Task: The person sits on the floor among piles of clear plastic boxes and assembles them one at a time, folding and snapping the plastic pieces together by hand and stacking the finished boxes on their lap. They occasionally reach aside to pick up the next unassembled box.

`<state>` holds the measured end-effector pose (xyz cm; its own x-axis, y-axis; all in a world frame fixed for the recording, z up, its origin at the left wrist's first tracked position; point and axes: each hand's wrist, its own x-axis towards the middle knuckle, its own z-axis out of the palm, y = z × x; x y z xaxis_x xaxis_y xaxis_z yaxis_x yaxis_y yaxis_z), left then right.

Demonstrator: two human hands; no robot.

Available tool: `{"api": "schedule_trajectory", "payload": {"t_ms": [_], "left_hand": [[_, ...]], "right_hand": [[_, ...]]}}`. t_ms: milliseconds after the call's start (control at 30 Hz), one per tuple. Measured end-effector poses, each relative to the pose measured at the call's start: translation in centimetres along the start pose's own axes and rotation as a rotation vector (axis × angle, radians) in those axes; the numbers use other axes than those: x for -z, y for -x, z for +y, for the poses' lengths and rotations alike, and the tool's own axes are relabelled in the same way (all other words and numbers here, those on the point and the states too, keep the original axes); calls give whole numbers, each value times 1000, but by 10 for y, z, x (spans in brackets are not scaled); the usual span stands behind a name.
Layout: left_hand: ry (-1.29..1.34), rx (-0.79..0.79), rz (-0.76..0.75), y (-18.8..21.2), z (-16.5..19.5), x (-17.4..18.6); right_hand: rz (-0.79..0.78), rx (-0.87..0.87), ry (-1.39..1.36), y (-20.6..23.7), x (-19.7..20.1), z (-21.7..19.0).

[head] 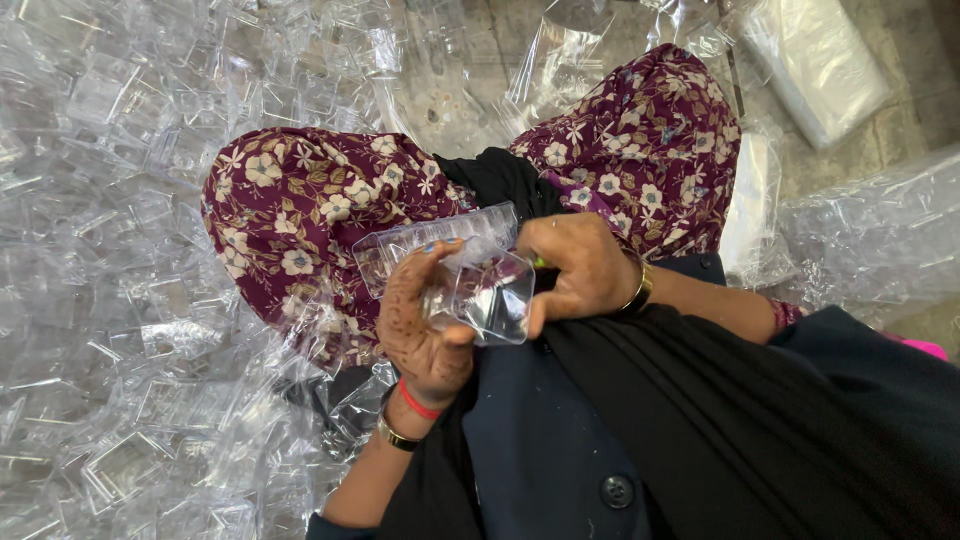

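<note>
Over a lap draped in maroon floral fabric [300, 200], the left hand [425, 320] gripped a small clear plastic box [490, 295], its fingers curled round the near edge, while the right hand [575, 270] pinched the box's far side with clenched fingers. Just behind it, touching the left fingertips, lay a flat clear plastic tray [430, 240]. A heap of clear plastic boxes [110, 300] covered the floor to the left; a stack of clear plastic bags [820, 60] lay at the upper right.
</note>
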<state>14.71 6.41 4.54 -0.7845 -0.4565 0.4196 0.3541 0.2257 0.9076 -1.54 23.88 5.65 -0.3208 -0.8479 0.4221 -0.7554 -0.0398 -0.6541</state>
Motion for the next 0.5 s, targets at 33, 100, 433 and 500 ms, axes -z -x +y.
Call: {"api": "schedule_trajectory", "payload": {"t_ms": [33,100,433,500], "left_hand": [[-38,-33,-1,1,-1,1],[-105,-96,-5,4,-4,0],[-153,-242,5,7,-15,-4],[-148,-231,11,7,-14,-4]], "right_hand": [[-21,-20,-9,0,0,0],[-61,-58,-27,1,0,0],[-106,-110,-11,5,-3,5],[-96,-127,-47,5,-4,3]]}}
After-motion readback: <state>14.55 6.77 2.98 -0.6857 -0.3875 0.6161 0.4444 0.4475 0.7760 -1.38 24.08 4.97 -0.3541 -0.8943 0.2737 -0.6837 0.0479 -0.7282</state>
